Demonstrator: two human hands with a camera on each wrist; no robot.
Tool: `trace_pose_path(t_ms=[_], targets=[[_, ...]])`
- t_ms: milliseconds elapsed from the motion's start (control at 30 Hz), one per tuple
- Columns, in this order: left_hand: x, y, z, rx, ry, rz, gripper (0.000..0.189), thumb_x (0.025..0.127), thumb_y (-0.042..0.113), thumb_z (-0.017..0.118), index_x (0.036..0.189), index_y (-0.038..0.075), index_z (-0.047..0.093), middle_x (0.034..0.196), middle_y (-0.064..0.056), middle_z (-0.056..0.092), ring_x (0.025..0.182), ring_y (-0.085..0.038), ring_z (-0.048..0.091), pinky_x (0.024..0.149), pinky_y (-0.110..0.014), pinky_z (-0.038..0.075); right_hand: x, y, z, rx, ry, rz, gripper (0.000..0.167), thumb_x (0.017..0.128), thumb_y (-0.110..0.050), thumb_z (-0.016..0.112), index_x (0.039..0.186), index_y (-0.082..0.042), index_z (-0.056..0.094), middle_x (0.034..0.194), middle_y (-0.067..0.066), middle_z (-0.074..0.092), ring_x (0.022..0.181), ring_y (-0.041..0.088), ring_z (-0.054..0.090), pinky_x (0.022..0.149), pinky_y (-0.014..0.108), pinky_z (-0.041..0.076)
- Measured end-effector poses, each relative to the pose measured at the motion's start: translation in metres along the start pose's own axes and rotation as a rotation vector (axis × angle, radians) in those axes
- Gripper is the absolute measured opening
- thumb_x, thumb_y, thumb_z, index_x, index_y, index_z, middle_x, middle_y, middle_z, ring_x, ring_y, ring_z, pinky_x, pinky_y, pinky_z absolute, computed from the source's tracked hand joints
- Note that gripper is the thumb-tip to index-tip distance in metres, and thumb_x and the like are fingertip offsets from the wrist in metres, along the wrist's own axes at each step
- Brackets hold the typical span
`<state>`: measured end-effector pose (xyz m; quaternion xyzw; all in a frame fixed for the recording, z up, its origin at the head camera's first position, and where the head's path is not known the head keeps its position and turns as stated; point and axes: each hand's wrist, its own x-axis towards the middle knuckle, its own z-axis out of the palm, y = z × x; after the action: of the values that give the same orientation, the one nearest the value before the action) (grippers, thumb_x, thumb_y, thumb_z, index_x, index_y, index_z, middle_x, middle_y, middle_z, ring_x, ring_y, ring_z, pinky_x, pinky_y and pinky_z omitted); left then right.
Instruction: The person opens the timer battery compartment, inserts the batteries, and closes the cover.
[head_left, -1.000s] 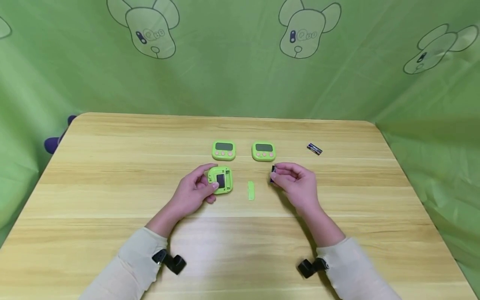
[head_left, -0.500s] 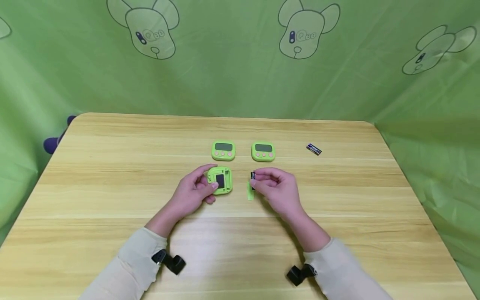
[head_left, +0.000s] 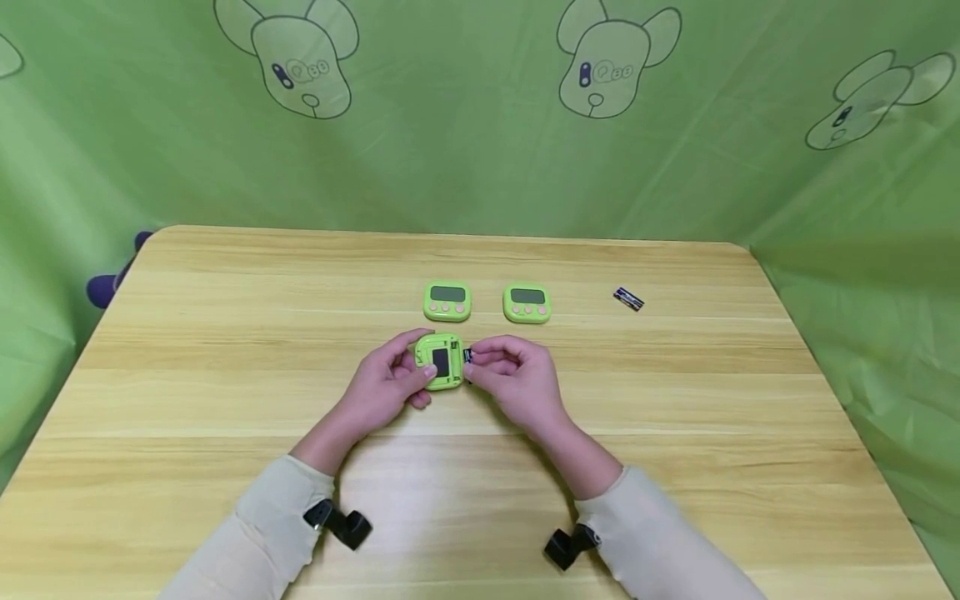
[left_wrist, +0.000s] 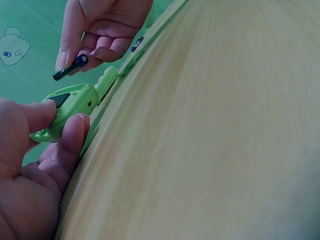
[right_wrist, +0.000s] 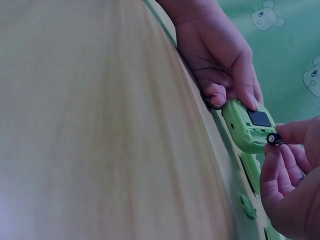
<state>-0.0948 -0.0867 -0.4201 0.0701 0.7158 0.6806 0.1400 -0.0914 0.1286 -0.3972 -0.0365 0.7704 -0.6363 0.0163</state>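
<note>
My left hand (head_left: 382, 379) grips a green digital timer (head_left: 450, 367), its back turned up and its long battery slot uncovered. The thumb lies over a dark panel on that back. At the timer's right edge, my right hand (head_left: 521, 379) pinches a dark AAA-type battery (left_wrist: 71, 67) between thumb and fingers. The right wrist view shows the battery's end (right_wrist: 272, 138) close beside the slot; whether it touches is unclear. A small green battery cover (right_wrist: 247, 206) lies on the table, hidden behind my right hand in the head view.
Behind my hands, two more green timers, one on the left (head_left: 447, 313) and one on the right (head_left: 527, 315), lie screen up. Farther right is another dark battery (head_left: 628, 298). The wooden table (head_left: 225, 367) ends at a green curtain (head_left: 465, 167).
My right hand has carried the battery leftward, passing over the green cover, up to the timer's right edge. My left hand and the timer have stayed in place.
</note>
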Motion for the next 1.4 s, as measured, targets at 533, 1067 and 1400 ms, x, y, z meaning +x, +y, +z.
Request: trace_pose_path(t_ms=[533,1067,1400], targets=[[0.000,-0.002,0.000,0.023,-0.007,0.020,0.053,0.096,0.004,0.067,0.145,0.014,0.051,0.086,-0.016,0.055,0.064,-0.027,0.066,0.061,-0.040,0.061,0.005,-0.001,0.016,-0.082,0.040,-0.022,0.026,0.073,0.002,0.087,0.094,-0.002,0.072,0.084,0.008,0.069,0.070,0.023,0.068,0.066,0.030,0.060],[0.001,-0.002,0.000,0.010,-0.005,0.019,0.052,0.096,0.005,0.066,0.146,0.011,0.051,0.086,-0.016,0.056,0.061,-0.026,0.065,0.059,-0.039,0.061,0.006,-0.002,-0.001,-0.129,-0.109,-0.088,0.039,0.076,-0.004,0.087,0.112,-0.004,0.070,0.102,0.015,0.067,0.078,0.026,0.067,0.070,0.035,0.060],[0.001,-0.003,-0.001,-0.023,-0.016,0.020,0.052,0.096,0.003,0.065,0.145,0.010,0.051,0.083,-0.016,0.056,0.058,-0.025,0.063,0.056,-0.040,0.060,0.007,-0.003,-0.007,-0.242,-0.314,-0.097,0.069,0.078,0.001,0.084,0.141,-0.006,0.055,0.114,0.013,0.068,0.082,0.018,0.069,0.074,0.032,0.060]])
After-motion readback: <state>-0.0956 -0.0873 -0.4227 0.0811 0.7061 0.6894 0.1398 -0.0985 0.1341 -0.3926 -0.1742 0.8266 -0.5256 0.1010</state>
